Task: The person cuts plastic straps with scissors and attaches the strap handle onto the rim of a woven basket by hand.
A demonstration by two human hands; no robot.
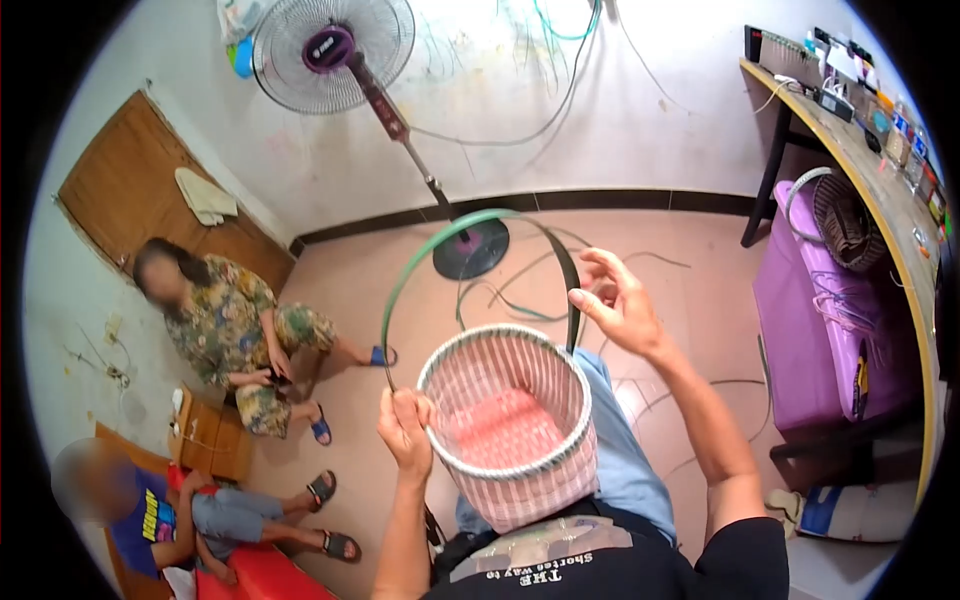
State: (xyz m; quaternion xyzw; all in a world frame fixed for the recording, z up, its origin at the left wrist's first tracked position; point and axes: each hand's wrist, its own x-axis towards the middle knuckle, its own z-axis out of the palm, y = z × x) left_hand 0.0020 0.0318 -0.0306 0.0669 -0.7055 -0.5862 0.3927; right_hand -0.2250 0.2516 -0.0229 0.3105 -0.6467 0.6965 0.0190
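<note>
A pink-and-white woven basket (530, 492) rests against my lap, its mouth facing up and its checked pink bottom visible inside. Over it arches a green plastic strip (430, 241), darker along its right side, where it comes down by the far right rim. At the basket's left rim, my left hand (405, 432) is closed on the strip's lower left end. My right hand (622, 308) is raised beside the strip's dark right side, fingers loosely bent and apart. Its thumb tip is at the strip; whether it presses on it I cannot tell.
A standing fan (470, 248) is ahead, with loose strips (535, 313) on the floor near its base. Two seated people are at left. On the right are a cluttered table (890, 190), a purple bin (800, 330) and a dark basket (845, 222).
</note>
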